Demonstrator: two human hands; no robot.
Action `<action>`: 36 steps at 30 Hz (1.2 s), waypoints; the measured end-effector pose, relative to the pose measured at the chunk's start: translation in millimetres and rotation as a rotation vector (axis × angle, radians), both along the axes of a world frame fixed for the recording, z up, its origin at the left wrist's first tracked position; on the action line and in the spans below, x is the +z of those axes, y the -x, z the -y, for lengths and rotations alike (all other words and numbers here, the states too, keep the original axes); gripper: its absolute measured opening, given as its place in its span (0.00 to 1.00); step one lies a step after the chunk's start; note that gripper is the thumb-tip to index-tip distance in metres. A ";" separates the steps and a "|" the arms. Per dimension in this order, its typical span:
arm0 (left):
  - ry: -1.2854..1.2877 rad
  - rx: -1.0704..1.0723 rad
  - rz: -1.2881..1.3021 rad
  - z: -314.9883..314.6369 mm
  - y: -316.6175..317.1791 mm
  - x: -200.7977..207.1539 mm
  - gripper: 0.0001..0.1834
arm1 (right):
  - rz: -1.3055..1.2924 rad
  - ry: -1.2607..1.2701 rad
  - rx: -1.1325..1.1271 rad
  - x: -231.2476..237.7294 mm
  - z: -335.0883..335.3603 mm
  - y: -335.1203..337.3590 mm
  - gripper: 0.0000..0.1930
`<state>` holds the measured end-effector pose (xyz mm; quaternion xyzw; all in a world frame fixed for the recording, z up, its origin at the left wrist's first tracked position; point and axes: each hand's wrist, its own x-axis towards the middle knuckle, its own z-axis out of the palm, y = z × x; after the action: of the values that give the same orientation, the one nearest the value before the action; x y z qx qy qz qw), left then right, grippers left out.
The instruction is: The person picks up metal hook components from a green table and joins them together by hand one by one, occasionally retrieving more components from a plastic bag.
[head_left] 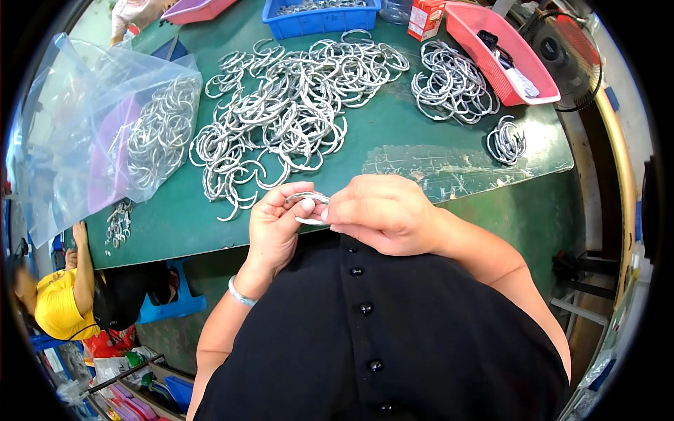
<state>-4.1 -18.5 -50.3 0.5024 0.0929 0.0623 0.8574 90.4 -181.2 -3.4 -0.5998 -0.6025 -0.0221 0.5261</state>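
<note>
My left hand [272, 228] and my right hand [385, 212] meet in front of me at the table's near edge. Between them is a silver, C-shaped metal ring [311, 222], gripped from both sides by thumbs and fingers. Part of it is hidden by the fingertips, and I cannot tell whether more than one ring is held. Just beyond my hands spreads a large loose heap of similar open metal rings [281, 116]. A smaller pile of rings [453, 84] lies to its right, and a small bundle of rings [506, 140] sits near the table's right edge.
A clear plastic bag [77, 140] with rings lies on the green table [393, 133] at left, beside small metal parts [119, 223]. Along the back stand a blue tray [319, 24], a red box [425, 18] and a pink basket [491, 59]; a fan [562, 56] is beyond. A person in yellow [67, 302] sits left.
</note>
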 end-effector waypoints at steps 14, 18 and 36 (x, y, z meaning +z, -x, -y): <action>-0.068 0.067 0.026 -5.2 -2.5 6.5 0.11 | 0.219 -0.017 -0.013 5.3 1.0 -5.5 0.10; -0.476 0.193 0.226 -5.6 10.5 5.5 0.11 | 0.208 0.012 -0.079 -5.4 12.8 -5.8 0.12; -1.197 0.142 0.543 -4.4 2.2 51.5 0.11 | -0.840 0.041 -0.011 -34.5 4.8 -11.3 0.18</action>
<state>-6.3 -14.1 1.2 0.8513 -0.1444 0.2842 0.4167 101.8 -186.0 -37.9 -0.5704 -0.3328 0.2334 0.7138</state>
